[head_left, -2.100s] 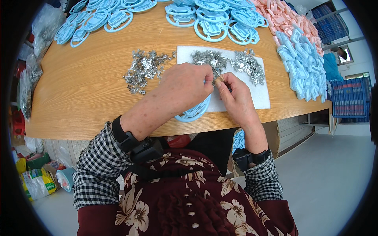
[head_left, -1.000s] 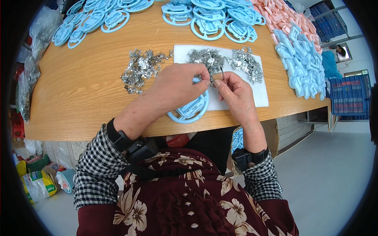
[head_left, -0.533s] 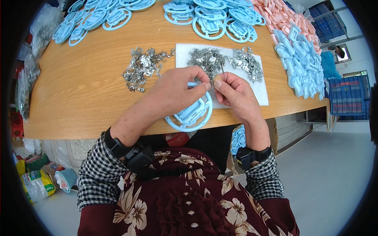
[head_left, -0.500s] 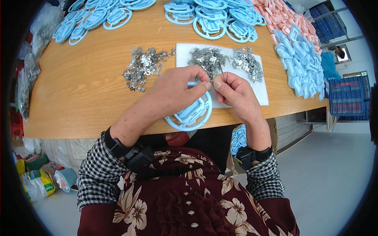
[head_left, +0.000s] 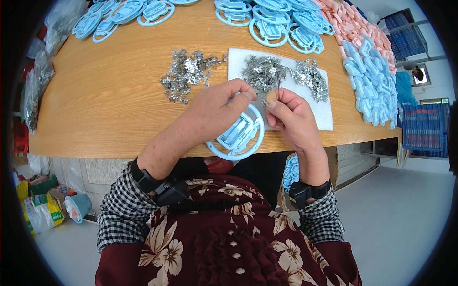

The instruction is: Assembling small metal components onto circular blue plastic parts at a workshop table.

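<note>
- Your left hand [head_left: 217,107] grips a light blue toy steering wheel [head_left: 237,135] by its rim, fingers curled over the top edge, holding it tilted at the near edge of the wooden table [head_left: 109,109], just over your lap.
- Your right hand [head_left: 292,117] pinches a thin metal pin [head_left: 277,81] between thumb and fingertips, its tip pointing up and away, just beside the wheel's rim and not yet seated in it, so this piece looks to be only at the fitting stage.
- Many more remain to hand: loose metal parts [head_left: 187,72] lie on the bare wood, and two more heaps of metal bits [head_left: 286,74] sit on the white pad [head_left: 324,112].
- Rows of blue wheels [head_left: 272,21] line the far edge; whether those are finished, you cannot tell from here. Small blue pieces [head_left: 372,81] and pink pieces [head_left: 350,21] are stacked at your right.
- Compared with two seconds ago, the wheel has come out from under your left hand and is drawn nearer the table edge, now in plain view; your right hand has lifted the pin clear of the pad.
</note>
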